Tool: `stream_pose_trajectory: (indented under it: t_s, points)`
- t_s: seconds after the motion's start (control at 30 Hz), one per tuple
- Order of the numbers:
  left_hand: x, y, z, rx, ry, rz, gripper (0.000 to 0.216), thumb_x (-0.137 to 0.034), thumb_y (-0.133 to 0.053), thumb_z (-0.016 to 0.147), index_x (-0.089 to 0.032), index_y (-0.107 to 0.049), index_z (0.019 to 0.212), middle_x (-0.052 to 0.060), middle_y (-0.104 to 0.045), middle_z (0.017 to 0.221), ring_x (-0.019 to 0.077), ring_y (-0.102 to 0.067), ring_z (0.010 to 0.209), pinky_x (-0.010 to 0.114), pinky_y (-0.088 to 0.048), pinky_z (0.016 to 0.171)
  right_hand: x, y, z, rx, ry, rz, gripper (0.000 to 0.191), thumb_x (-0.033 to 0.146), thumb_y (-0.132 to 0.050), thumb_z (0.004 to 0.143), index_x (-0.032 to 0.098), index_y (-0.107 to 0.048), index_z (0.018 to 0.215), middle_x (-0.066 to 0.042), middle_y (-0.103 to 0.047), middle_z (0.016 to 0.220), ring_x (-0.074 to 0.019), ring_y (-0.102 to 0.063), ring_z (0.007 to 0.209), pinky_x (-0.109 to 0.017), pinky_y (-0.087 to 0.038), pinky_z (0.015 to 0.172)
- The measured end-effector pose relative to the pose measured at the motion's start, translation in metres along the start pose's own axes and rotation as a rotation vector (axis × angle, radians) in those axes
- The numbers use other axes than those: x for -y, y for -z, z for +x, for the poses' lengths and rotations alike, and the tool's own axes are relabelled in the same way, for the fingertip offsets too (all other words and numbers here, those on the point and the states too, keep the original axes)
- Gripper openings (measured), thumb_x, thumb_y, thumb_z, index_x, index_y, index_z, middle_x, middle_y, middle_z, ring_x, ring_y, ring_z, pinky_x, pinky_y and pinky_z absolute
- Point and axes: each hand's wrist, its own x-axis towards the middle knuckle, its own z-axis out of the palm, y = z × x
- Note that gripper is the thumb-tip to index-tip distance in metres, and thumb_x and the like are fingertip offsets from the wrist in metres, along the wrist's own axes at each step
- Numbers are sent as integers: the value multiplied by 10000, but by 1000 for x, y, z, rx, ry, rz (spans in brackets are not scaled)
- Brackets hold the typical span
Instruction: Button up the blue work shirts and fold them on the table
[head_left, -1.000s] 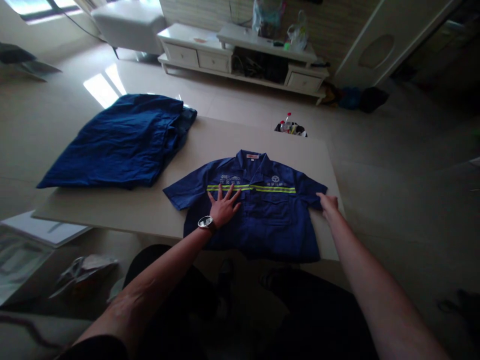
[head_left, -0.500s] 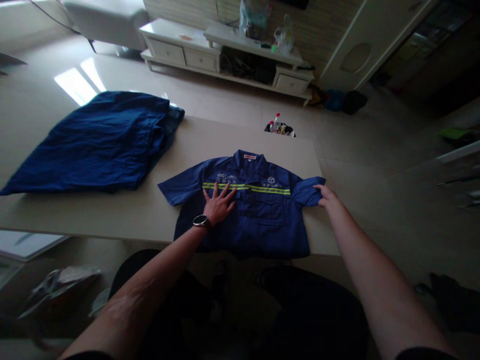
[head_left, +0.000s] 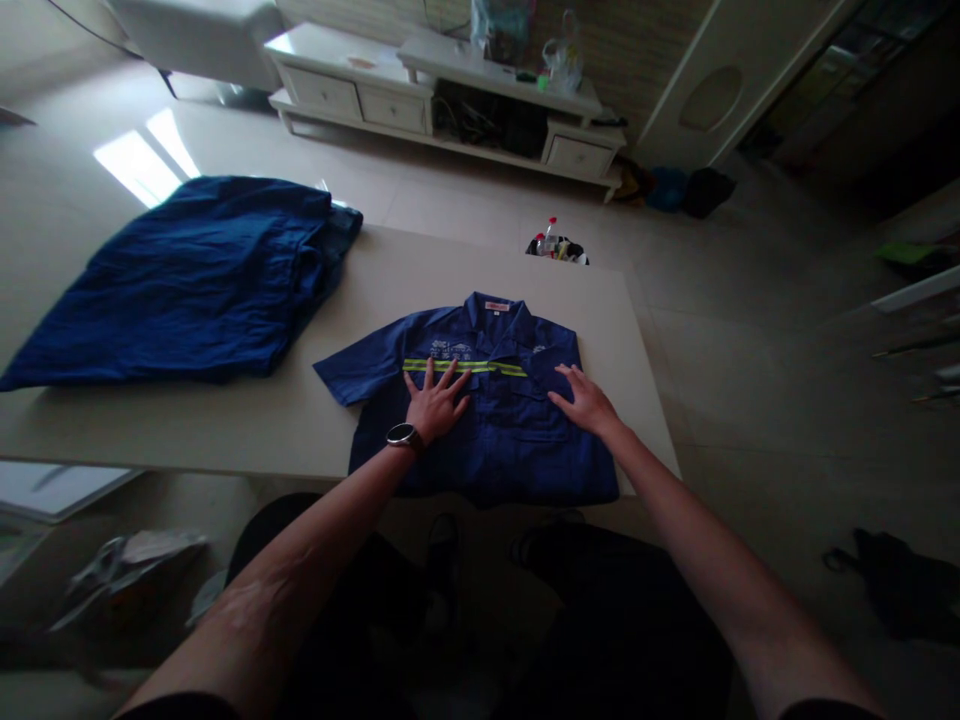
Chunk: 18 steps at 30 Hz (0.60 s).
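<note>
A dark blue short-sleeved work shirt [head_left: 487, 450] lies front up, its collar pointing away from me and a yellow-green reflective band across the chest. My left hand [head_left: 437, 408], a watch on its wrist, rests flat with fingers spread on the chest and band. On the other side, my right hand [head_left: 586, 402] is on the right-hand sleeve [head_left: 546, 372], which is folded inward over the chest and covers part of the band and the emblem. Its thumb and fingers are apart. The left-hand sleeve [head_left: 360, 362] lies stretched outward.
A pile of blue garments [head_left: 180, 290] occupies the left part of the pale table [head_left: 247, 425]. Beyond the far edge stands a bin with bottles [head_left: 553, 245]. A white TV cabinet [head_left: 322, 90] is against the wall. The table's right edge is close beside the shirt.
My right hand has moved left, bringing the right-hand sleeve from outstretched to folded over the chest, and its fingers have loosened. My left hand stays on the shirt. The view shifted slightly.
</note>
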Motion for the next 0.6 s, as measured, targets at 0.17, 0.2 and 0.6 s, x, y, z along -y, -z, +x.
stream_pose_trajectory:
  t_s: [0.17,0.2,0.6]
  points:
    - [5,-4,0,-24,-22,-12,612,-526,-398,1018,-417,-370,1620,-25,-225,1742,442,51,1609,828,104,1154,-20,-11,-21,101,-127,-164,538,412,-551,975,260,-546,1491,-89,-400,1669,-349,-273,1579,-619,-273,1246]
    - [5,-5,1,-28,-24,-13,612,-527,-397,1018,-416,-371,1619,-23,-228,1741,443,48,1608,827,105,1154,-22,-12,-24,129,-138,-180,548,418,-535,983,282,-525,1514,-72,-378,1683,-346,-257,1585,-633,-253,1249]
    - [61,70,-11,-480,706,-256,539,-352,-637,951,-132,-457,1409,211,-521,1461,371,-460,1385,618,-360,1140,-1,49,-140,-2,-10,-344,543,444,-381,1048,336,-432,1577,-33,-378,1685,-311,-229,1599,-591,-289,1238]
